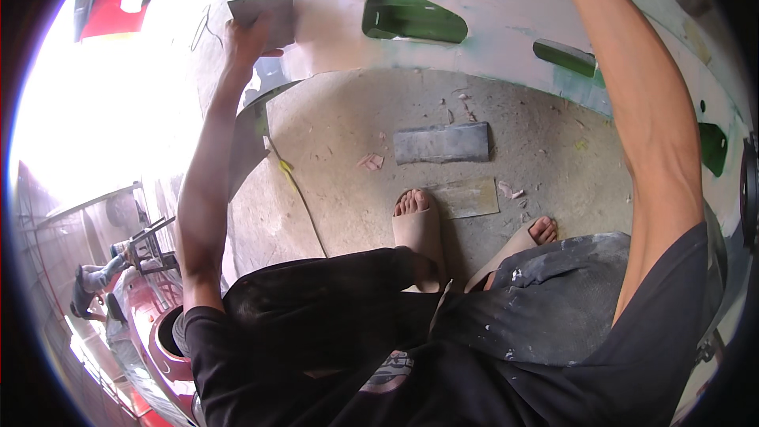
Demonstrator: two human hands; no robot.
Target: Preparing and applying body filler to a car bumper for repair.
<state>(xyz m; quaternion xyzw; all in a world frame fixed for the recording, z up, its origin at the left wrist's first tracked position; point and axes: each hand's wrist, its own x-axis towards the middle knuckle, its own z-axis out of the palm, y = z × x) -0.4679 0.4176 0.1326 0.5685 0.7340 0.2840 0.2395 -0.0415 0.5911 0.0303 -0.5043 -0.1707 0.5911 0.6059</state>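
Note:
My left hand point(247, 41) grips a thin grey rectangular sheet or pad point(277, 20) against the left part of a long curved panel point(328, 28). The panel is coated in pale pink and white with greenish patches and has several openings showing green inside. My right forearm reaches up over the panel's right part and leaves the top edge of the picture, so that hand is hidden.
On the dusty floor lie a grey block point(440, 142), a flat board point(468, 198) beside my sandalled feet, scraps and a cord point(300, 202). A red vehicle part point(111, 12) is at upper left; a pink vehicle point(162, 348) with metal fittings stands at lower left.

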